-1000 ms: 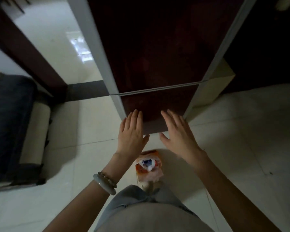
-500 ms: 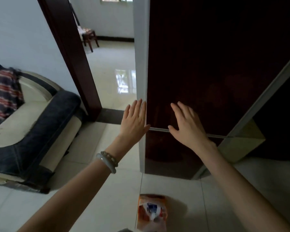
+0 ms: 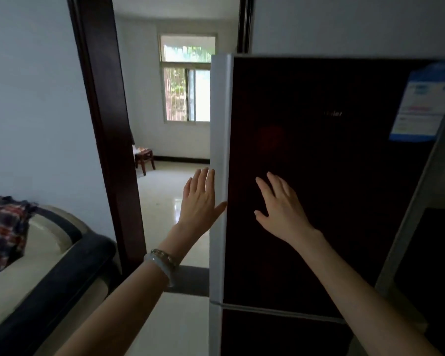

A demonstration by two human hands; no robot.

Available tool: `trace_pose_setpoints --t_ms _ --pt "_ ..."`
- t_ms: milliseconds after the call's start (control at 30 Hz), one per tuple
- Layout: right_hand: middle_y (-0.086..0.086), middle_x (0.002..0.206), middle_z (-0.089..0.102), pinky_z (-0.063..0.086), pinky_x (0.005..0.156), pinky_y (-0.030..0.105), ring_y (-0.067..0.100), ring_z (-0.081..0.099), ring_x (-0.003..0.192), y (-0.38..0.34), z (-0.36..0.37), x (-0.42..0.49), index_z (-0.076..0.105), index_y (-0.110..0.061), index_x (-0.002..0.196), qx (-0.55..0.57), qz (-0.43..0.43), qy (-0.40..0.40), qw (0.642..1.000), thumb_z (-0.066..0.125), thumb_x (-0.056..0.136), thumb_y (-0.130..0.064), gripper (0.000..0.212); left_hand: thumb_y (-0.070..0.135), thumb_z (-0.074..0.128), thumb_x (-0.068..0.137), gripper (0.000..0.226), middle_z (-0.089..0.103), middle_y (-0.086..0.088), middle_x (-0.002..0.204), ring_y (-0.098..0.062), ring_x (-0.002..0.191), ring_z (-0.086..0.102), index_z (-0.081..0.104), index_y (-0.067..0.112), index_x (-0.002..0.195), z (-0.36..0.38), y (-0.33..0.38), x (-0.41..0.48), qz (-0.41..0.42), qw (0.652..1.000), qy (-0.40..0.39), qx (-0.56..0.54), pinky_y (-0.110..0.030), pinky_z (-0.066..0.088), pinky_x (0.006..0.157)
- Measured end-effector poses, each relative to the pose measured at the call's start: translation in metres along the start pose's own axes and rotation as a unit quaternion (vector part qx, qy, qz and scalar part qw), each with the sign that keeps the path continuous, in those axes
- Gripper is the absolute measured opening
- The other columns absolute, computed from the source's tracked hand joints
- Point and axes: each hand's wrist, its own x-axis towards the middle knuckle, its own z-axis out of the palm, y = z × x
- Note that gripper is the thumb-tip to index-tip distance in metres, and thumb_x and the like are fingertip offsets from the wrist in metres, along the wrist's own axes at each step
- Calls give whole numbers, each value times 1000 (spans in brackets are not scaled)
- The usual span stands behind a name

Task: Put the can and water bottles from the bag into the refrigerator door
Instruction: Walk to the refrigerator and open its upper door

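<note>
A tall refrigerator with a dark red, glossy upper door (image 3: pixel 319 188) and a silver left edge (image 3: pixel 219 150) fills the right half of the head view. The door is closed. My left hand (image 3: pixel 199 201) is raised with fingers spread at the silver edge, its thumb touching that edge. My right hand (image 3: pixel 280 206) is held flat and open in front of the door's dark face. Neither hand holds anything. The bag, the can and the water bottles are out of view.
A blue label (image 3: pixel 421 104) is stuck at the door's upper right. A dark-framed doorway (image 3: pixel 108 150) at the left leads to a room with a window and a small wooden stool (image 3: pixel 144 158). A sofa (image 3: pixel 49 265) with a plaid cloth stands at the lower left.
My view has tilted up from the floor to the upper refrigerator door. The orange bag on the floor has dropped out of sight. Both open hands have risen along the door.
</note>
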Motion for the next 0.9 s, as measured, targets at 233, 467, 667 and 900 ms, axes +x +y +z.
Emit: trace_pose_setpoints --t_ms 233,467,667,900 --pt "9 157 -10 7 115 40 25 -8 143 -1 11 37 0 -19 148 14 -4 -31 999 58 87 -33 85 43 68 79 93 33 -24 145 -36 134 33 20 -6 142 19 -16 47 37 999 10 -14 -42 28 108" --pt "9 154 -24 -5 113 43 25 -21 140 14 39 46 -12 -16 147 -45 -3 -111 993 59 85 -36 96 38 71 78 94 41 -20 138 -34 124 43 13 1 142 50 -10 61 -105 958 -32 -266 -43 40 101" --pt "7 152 -27 -5 114 47 22 -24 139 23 31 49 -12 -21 147 -65 -16 -172 983 64 80 -38 103 28 74 78 81 40 -19 135 -32 120 46 19 2 132 49 -15 69 -108 931 -58 -343 -35 43 93" --pt "4 155 -22 3 113 47 24 -17 141 7 14 46 -9 -24 148 47 29 -182 982 66 82 -36 100 23 72 80 77 42 -18 134 -33 118 48 19 4 133 45 -15 58 -105 930 -58 -347 -32 43 86"
